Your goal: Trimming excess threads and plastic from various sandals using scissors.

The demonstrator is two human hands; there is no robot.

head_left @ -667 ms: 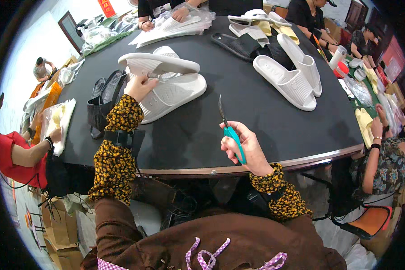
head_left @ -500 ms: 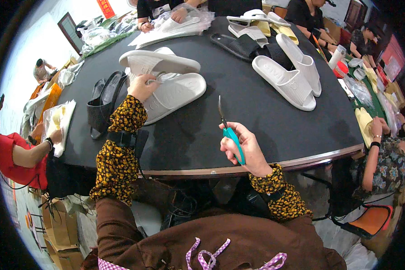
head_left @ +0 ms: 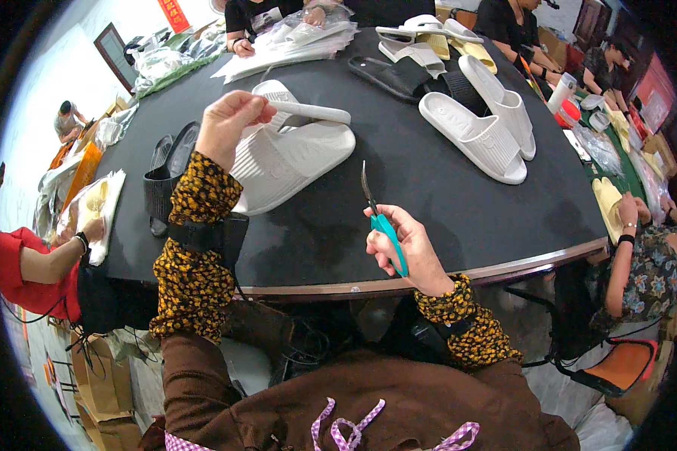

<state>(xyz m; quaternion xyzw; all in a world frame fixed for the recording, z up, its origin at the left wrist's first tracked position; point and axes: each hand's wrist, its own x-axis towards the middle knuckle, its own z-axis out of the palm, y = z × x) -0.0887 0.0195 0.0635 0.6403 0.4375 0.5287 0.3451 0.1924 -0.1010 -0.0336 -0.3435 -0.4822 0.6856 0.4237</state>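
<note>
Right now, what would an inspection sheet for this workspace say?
Surface: dark table, slippers spread across it.
Job's things: pale slippers overlapping near the left hand; scissors with turquoise handles.
Clutter: plastic bags stacked at the far side; black slippers at left; another pale pair at right.
Hands: right hand grips the scissors; left fingers curled, any hold unclear.
Cables: dark cord looped below the table edge.
Surroundings: co-workers nearby; orange chair at lower right.
</note>
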